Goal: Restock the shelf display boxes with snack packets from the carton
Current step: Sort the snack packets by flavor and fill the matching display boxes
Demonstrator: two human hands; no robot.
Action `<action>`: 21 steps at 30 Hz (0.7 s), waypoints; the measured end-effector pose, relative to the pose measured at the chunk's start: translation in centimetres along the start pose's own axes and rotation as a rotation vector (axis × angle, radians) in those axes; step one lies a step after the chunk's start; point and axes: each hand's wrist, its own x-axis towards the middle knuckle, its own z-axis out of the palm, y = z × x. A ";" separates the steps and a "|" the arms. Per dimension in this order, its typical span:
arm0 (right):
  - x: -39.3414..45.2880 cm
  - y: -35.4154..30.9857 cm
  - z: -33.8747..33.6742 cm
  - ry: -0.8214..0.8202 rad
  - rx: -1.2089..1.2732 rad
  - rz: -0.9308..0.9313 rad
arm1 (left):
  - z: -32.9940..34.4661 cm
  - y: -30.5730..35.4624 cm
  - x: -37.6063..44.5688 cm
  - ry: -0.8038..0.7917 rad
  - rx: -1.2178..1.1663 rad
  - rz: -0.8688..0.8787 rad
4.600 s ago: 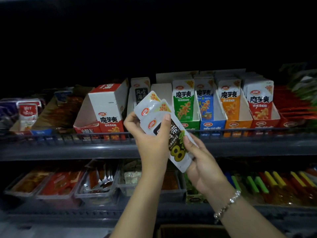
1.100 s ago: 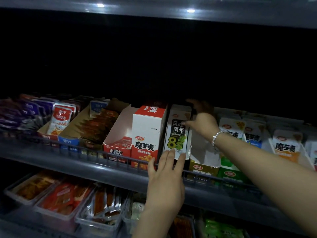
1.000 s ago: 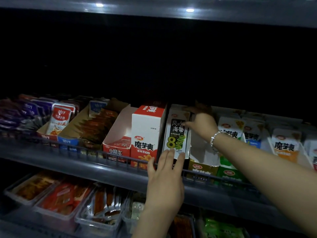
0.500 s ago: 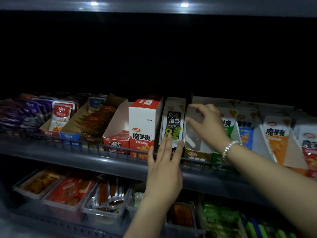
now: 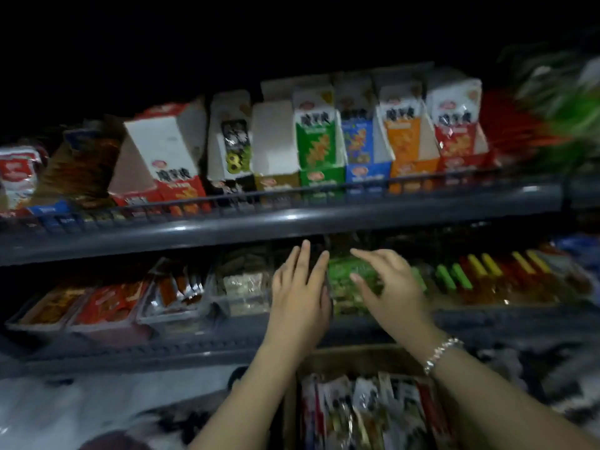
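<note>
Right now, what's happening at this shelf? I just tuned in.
A person is restocking snack display boxes on the upper shelf. At this moment both hands are empty: the left hand and right hand hang open in front of the lower shelf, above the carton of snack packets at the bottom. The black-labelled packet stands in its display box between the red box and a white-fronted box. The picture is blurred.

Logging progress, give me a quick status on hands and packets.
Both hands empty: left hand, right hand open, below the shelf. Black packet stands in its display box. Carton holds more packets. Nothing blocking.
</note>
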 end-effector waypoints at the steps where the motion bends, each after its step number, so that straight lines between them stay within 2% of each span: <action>1: -1.7 0.9 0.2 -0.027 -0.024 0.029 | 0.9 0.4 -0.8 -0.030 -0.003 0.017; 4: -6.1 3.3 0.9 -0.138 -0.063 0.150 | 3.6 1.9 -3.3 -0.138 -0.041 0.013; 7: -9.5 5.5 1.9 -0.209 -0.114 0.214 | 6.5 3.3 -5.6 -0.326 -0.090 -0.032; 10: -12.6 7.9 3.4 -0.303 -0.147 0.288 | 10.3 3.9 -7.7 -0.496 -0.082 -0.139; 14: -16.6 11.1 5.1 -0.463 -0.224 0.402 | 15.2 4.0 -10.4 -0.641 -0.114 -0.278; 21: -22.1 15.9 8.6 -0.751 -0.123 0.586 | 21.4 1.6 -14.1 -0.882 -0.244 -0.520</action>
